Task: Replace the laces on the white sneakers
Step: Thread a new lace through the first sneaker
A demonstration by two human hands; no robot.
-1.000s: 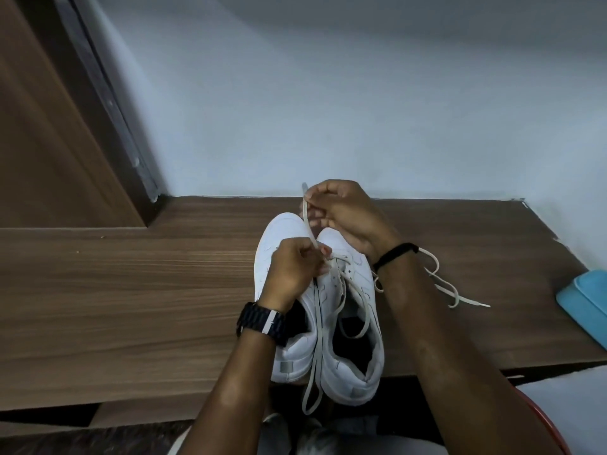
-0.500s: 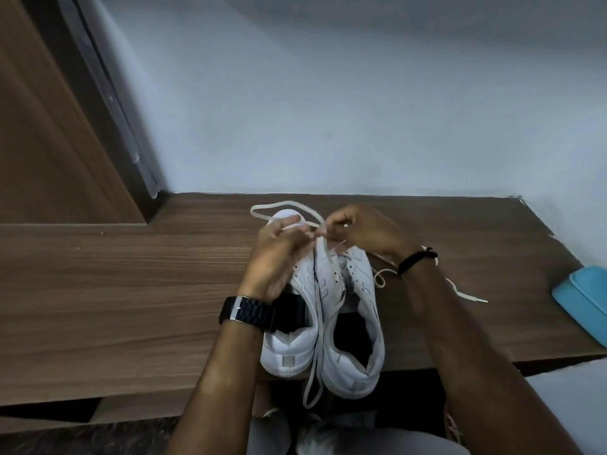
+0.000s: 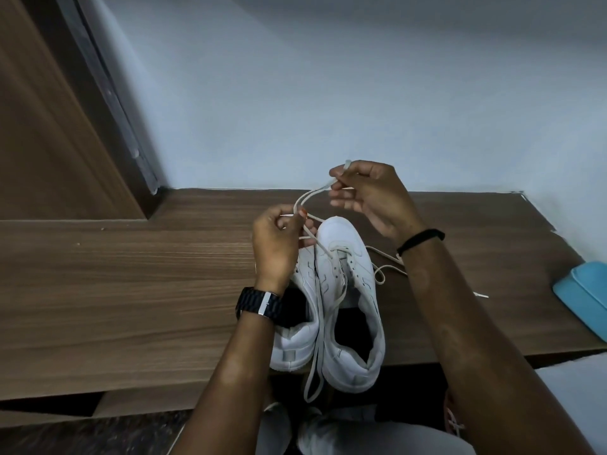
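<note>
A home room, wood-grain shelf (image 3: 131,290) against a plain white wall (image 3: 328,93), wooden door (image 3: 39,142) at left

Bare table (image 3: 131,290) lies wide left of the sneakers (image 3: 331,300). On the right, a loose lace (image 3: 384,267) and blue box (image 3: 584,300) crowd the way.

Two white sneakers (image 3: 328,307) stand side by side on the wooden shelf (image 3: 131,290), toes toward the wall, heels at its near edge; a cream lace (image 3: 317,323) runs from the right sneaker's eyelets, looping above the toes; its other end hangs past the heels.
</note>
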